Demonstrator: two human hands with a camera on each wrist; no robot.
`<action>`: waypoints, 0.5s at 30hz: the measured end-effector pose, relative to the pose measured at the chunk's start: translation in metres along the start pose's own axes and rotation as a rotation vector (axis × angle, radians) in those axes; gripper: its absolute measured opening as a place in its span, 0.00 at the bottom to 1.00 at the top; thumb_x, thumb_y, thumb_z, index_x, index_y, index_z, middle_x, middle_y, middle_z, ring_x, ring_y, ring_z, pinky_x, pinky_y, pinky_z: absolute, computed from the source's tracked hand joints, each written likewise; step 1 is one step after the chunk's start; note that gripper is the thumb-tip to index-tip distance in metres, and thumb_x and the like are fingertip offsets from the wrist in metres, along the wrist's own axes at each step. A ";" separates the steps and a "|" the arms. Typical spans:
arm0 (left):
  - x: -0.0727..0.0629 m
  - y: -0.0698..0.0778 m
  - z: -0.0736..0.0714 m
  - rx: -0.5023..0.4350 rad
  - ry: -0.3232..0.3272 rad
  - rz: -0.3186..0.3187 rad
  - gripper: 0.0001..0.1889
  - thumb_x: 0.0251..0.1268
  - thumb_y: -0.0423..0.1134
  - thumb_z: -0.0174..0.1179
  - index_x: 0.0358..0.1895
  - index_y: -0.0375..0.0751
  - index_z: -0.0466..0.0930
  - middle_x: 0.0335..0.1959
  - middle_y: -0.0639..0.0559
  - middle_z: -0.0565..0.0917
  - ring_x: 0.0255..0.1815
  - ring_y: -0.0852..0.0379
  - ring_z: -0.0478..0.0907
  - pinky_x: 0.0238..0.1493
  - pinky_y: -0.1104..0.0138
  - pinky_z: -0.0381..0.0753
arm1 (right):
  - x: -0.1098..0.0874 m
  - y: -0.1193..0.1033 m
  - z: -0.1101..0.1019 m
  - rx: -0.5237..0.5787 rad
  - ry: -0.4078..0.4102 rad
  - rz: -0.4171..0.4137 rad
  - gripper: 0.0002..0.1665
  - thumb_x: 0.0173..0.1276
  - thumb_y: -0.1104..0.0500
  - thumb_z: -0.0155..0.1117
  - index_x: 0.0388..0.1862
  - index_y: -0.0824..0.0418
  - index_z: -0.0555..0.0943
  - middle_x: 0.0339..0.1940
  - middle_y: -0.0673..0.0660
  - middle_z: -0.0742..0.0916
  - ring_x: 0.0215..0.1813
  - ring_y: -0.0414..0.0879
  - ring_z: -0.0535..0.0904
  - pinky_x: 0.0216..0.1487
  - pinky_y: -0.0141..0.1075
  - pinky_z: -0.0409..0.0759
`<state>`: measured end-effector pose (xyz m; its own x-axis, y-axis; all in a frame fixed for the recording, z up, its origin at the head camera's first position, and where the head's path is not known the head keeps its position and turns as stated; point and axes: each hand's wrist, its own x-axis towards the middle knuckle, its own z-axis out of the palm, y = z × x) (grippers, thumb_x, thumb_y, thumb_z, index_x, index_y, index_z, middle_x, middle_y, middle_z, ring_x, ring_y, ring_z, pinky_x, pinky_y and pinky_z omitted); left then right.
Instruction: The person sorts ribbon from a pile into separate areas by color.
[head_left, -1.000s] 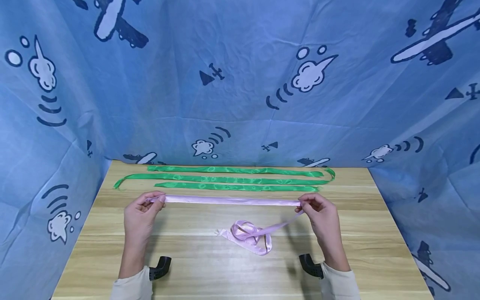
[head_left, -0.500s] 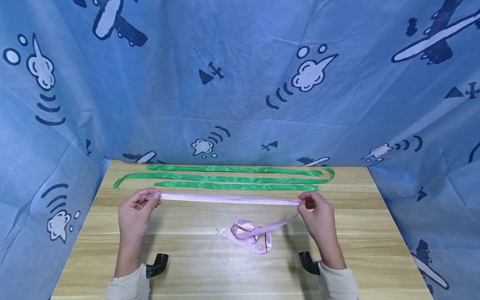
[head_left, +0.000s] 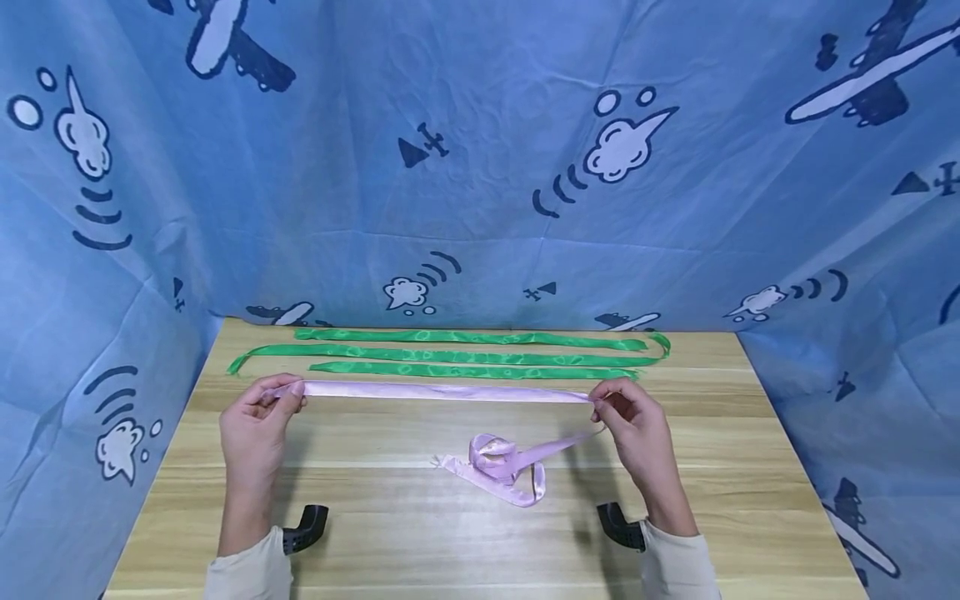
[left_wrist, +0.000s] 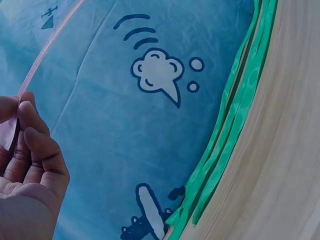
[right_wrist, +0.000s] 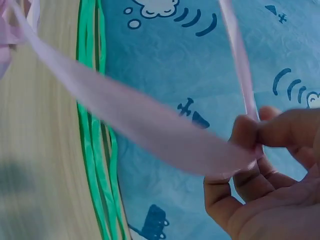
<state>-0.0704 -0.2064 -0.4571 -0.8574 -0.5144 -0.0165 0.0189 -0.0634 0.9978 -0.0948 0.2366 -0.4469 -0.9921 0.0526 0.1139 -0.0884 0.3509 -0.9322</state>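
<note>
A pale pink-lilac satin ribbon is stretched almost level between my two hands, above the table. My left hand pinches it near one end between thumb and fingers; a short tail lies against the fingers in the left wrist view. At the other side my right hand pinches the same ribbon. From the right fingers the rest of it slopes down to a loose looped heap on the table, ending in a frayed tip. In the right wrist view that sloping part is broad and blurred.
Green satin ribbons lie in long, roughly parallel rows along the back of the wooden table. Behind and at both sides hangs a blue cloth with printed planes and clouds. Black curved pieces sit at both wrists.
My left hand has moved left, drawing the stretch of ribbon longer. My right hand stays nearly in place, shifting slightly left. The ribbon heap has shifted a little; the green ribbons have not moved.
</note>
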 end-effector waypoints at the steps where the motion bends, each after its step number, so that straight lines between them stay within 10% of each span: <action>1: 0.000 0.000 -0.001 0.003 0.003 0.002 0.08 0.67 0.32 0.71 0.44 0.30 0.87 0.32 0.56 0.90 0.30 0.64 0.85 0.42 0.77 0.86 | 0.000 0.000 -0.001 -0.007 -0.003 -0.007 0.07 0.73 0.75 0.60 0.41 0.68 0.83 0.36 0.48 0.83 0.32 0.41 0.81 0.32 0.31 0.78; 15: 0.009 0.004 -0.012 -0.071 0.051 -0.007 0.04 0.67 0.29 0.71 0.42 0.33 0.88 0.31 0.56 0.89 0.29 0.64 0.85 0.41 0.76 0.86 | -0.001 0.002 -0.014 -0.062 -0.150 -0.045 0.06 0.68 0.73 0.69 0.41 0.65 0.87 0.41 0.49 0.85 0.44 0.37 0.79 0.41 0.27 0.79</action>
<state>-0.0717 -0.2210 -0.4538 -0.8301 -0.5569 -0.0286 0.0510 -0.1269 0.9906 -0.0929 0.2506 -0.4441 -0.9897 -0.1035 0.0984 -0.1324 0.4074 -0.9036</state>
